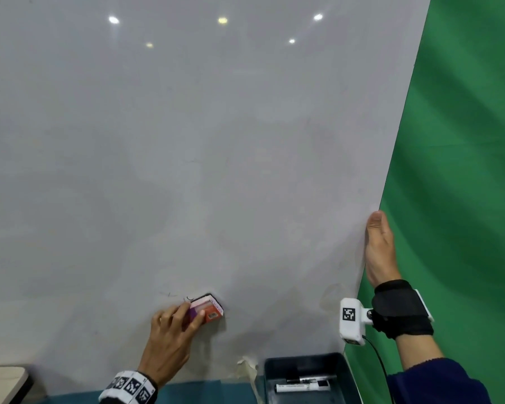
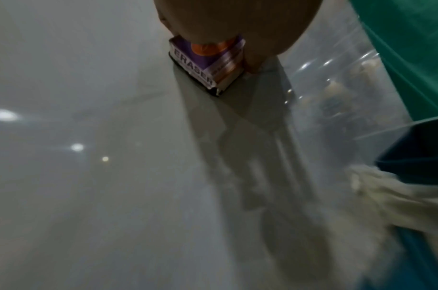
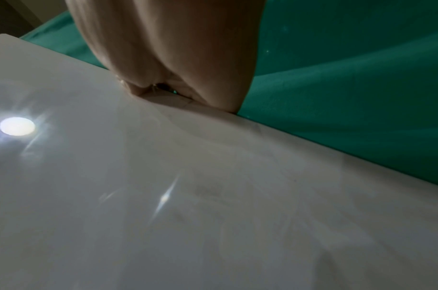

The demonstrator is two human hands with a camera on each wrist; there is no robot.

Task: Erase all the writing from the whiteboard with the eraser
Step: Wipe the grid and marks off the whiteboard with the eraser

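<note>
The whiteboard (image 1: 187,141) fills most of the head view and stands tilted. My left hand (image 1: 169,342) grips a purple and orange eraser (image 1: 207,309) and presses it flat on the board's lower middle. A small dark pen stroke (image 1: 188,298) and a fainter mark (image 1: 168,294) remain just left of the eraser. In the left wrist view the eraser (image 2: 207,64) shows the word ERASER under my fingers. My right hand (image 1: 379,249) holds the board's right edge, thumb on the front; its fingers are hidden behind. The right wrist view shows that hand (image 3: 168,58) at the edge.
A dark tray (image 1: 306,365) below the board's right corner holds markers (image 1: 303,384). Crumpled tape (image 1: 247,365) sticks at the bottom edge. A green cloth (image 1: 464,141) hangs to the right. A beige object (image 1: 3,383) sits at the lower left.
</note>
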